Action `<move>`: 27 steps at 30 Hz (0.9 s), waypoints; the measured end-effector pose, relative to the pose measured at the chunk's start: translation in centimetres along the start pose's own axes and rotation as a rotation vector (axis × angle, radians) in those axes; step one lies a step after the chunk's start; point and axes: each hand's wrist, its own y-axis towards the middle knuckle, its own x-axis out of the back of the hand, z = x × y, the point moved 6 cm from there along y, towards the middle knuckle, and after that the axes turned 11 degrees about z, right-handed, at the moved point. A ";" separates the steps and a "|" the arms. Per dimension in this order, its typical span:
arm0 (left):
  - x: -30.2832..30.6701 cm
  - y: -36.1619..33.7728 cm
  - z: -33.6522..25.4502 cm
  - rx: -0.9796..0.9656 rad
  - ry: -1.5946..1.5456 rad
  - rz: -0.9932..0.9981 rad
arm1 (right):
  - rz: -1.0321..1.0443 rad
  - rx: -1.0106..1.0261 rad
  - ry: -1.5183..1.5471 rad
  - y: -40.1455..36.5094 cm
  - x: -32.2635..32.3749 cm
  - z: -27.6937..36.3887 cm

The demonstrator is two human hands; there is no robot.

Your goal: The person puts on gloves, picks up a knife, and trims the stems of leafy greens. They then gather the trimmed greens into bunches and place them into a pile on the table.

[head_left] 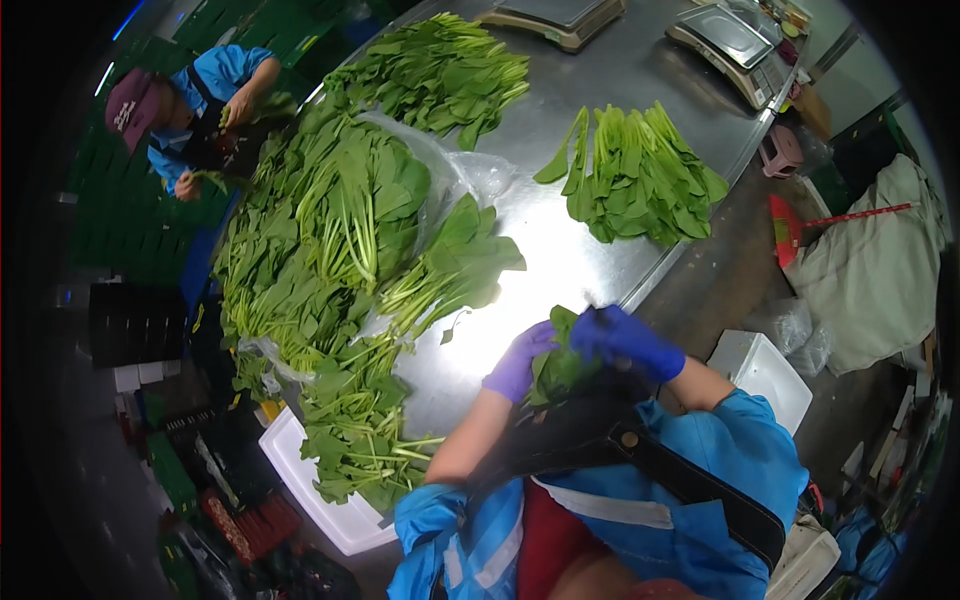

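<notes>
Both my hands wear purple-blue gloves and are close together at the table's front edge. My left hand (522, 362) has its fingers wrapped against a small bunch of leafy greens (562, 372). On the right side of that bunch, my right hand (628, 342) is closed at the leaves, its fingertips partly hidden and blurred. A big heap of leafy greens (320, 210) covers the left of the metal table (545, 285), with a clear plastic bag (440, 165) among it. Further back on the right lies a separate fanned pile of greens (640, 180), stems pointing away.
Two scales (735, 50) (560, 18) stand at the table's far side. A co-worker (205, 105) holds greens beyond the heap. White foam boxes (325, 490) (770, 375) sit low at left and right. A red dustpan (785, 230) is on the right.
</notes>
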 end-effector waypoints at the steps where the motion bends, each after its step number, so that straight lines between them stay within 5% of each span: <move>1: -0.3 -0.6 -0.5 -0.005 -0.007 -0.013 | -0.155 0.126 0.038 1.1 3.2 -2.4; 3: -0.2 -2.0 -3.1 -0.166 0.212 -0.087 | -0.567 0.284 0.200 0.6 7.6 -2.5; 7: 1.1 -3.7 -5.5 -0.429 0.281 0.007 | -0.660 0.147 0.418 2.2 10.4 -6.3; 9: 2.1 -4.0 -5.9 -0.490 0.307 0.017 | -0.594 0.087 0.407 3.3 8.4 -6.7; 11: 1.5 -4.4 -6.1 -0.545 0.333 0.038 | -0.302 0.113 0.459 5.7 5.9 -7.0; 12: 1.8 -4.5 -5.4 -0.464 0.241 -0.098 | -0.204 0.119 0.511 6.8 5.1 -7.0; 13: 2.3 -4.7 -4.6 -0.380 0.146 -0.231 | -0.247 0.119 0.626 8.1 4.9 -7.5; 14: 1.0 -5.1 -5.6 -0.531 0.216 0.151 | -0.249 0.166 0.556 8.7 5.1 -6.7; 15: 1.7 -5.7 -5.5 -0.531 0.215 0.151 | -0.250 0.212 0.486 9.2 5.2 -5.9; 17: 2.2 -6.3 -5.3 -0.259 0.472 -0.110 | -0.288 0.268 0.372 9.2 5.1 -3.6; 27: 3.8 -7.9 -8.6 -0.398 0.849 -0.272 | -0.159 0.379 0.544 9.1 5.0 -2.3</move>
